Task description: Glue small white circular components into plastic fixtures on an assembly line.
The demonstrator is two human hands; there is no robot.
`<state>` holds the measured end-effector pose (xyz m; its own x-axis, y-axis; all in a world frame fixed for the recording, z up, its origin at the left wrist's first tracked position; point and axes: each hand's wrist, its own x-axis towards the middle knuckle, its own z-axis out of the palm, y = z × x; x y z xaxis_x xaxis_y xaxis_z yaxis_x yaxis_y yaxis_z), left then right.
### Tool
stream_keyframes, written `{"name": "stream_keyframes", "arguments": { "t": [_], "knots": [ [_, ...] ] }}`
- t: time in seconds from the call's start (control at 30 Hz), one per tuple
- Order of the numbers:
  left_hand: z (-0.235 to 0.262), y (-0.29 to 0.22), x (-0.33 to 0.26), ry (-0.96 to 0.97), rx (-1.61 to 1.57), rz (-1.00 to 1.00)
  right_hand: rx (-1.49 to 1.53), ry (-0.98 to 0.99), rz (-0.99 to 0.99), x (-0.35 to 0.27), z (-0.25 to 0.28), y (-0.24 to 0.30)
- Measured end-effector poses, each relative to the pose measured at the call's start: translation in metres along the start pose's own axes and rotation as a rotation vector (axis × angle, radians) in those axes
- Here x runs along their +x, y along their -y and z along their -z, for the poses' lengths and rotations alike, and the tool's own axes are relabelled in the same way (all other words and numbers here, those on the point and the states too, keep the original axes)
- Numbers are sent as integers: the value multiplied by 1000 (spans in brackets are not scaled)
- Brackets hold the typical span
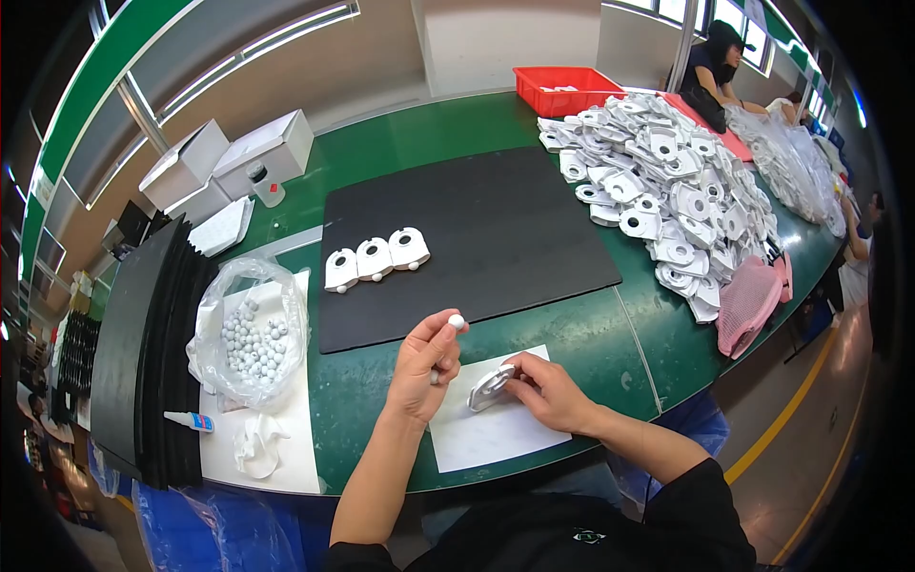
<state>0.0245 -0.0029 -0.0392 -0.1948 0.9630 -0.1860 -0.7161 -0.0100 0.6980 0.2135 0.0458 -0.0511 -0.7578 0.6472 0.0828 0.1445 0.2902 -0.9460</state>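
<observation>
Between the thumb and finger of my left hand is a small white ball; another white bit shows lower in the same hand. My right hand grips a white plastic part with a round opening, tilted on edge over a sheet of white paper. On the black mat beyond, three white plastic parts stand side by side, each with a dark round hole and a ball at its lower edge. At the left lies a clear bag of white balls.
A big heap of white parts covers the right side, with a red bin behind and a pink mesh cap at its front. Leftward are a glue bottle, crumpled tissue, stacked black mats and white boxes. A person sits far right.
</observation>
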Motion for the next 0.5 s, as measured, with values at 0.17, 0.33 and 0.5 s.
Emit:
{"name": "stream_keyframes", "arguments": {
  "t": [0.17, 0.33, 0.5],
  "knots": [
    [-1, 0, 0, 22, -35, -27, -226, 33, 197, -2, -4, -6],
    [-1, 1, 1, 15, 1, -13, 152, 109, 47, -2, -4, -8],
    [-5, 1, -1, 56, 32, -2, 851, 149, -162, 1, 10, -10]
  ]
}}
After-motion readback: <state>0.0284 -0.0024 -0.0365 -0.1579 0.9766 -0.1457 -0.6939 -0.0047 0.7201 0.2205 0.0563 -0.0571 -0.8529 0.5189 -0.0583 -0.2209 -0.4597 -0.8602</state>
